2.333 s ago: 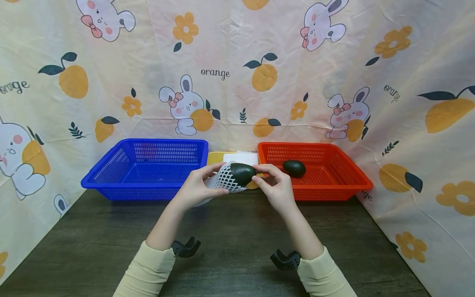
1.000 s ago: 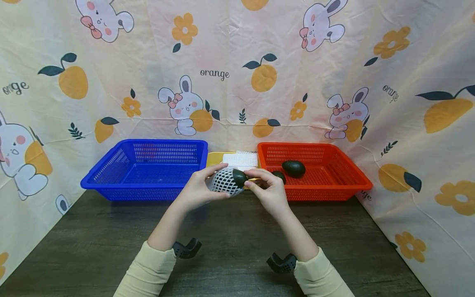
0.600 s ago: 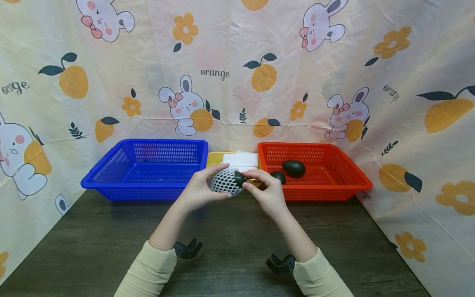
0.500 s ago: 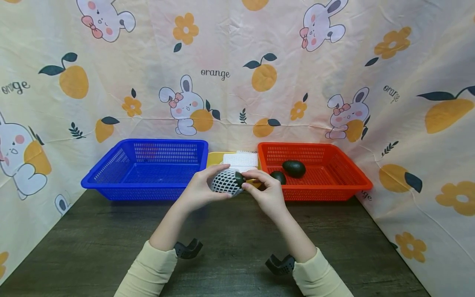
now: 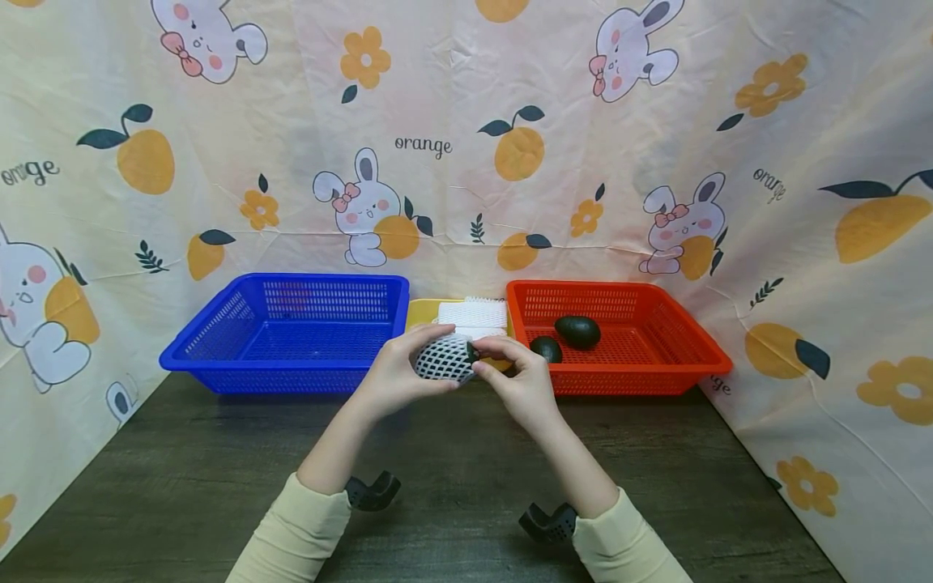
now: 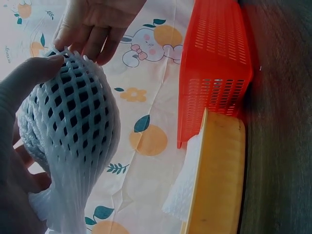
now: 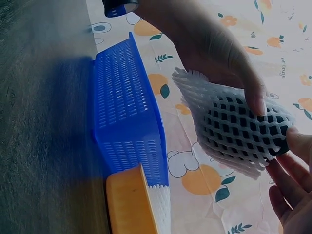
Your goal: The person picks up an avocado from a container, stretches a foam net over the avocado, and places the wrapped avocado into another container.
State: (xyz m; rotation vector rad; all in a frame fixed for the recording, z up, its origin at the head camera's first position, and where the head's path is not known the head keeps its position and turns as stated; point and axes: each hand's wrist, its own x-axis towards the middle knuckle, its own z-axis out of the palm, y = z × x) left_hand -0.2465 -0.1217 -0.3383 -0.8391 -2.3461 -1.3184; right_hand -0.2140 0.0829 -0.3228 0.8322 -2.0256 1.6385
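My left hand (image 5: 408, 366) grips a dark green avocado wrapped in a white foam net (image 5: 443, 360), held above the table in front of the baskets. My right hand (image 5: 501, 363) pinches the avocado's small dark tip (image 5: 472, 352), which pokes out at the net's open end. In the left wrist view the net (image 6: 73, 126) covers almost the whole fruit, with the right hand's fingers (image 6: 92, 24) at its top. In the right wrist view the netted avocado (image 7: 239, 131) sits under the left hand (image 7: 214, 48), with the right hand's fingertips (image 7: 292, 195) at its bare end.
A blue basket (image 5: 219, 344) stands at the back left. At the back right, a red basket (image 5: 700, 348) holds two bare avocados (image 5: 578, 330) (image 5: 546, 349). Between them a yellow tray (image 5: 419, 309) carries white foam nets (image 5: 472, 312). Printed cloth walls in the dark table.
The avocado has gone deeper into the net, from half bare to only its tip showing. My right hand has moved left towards the left hand, uncovering the second avocado in the red basket.
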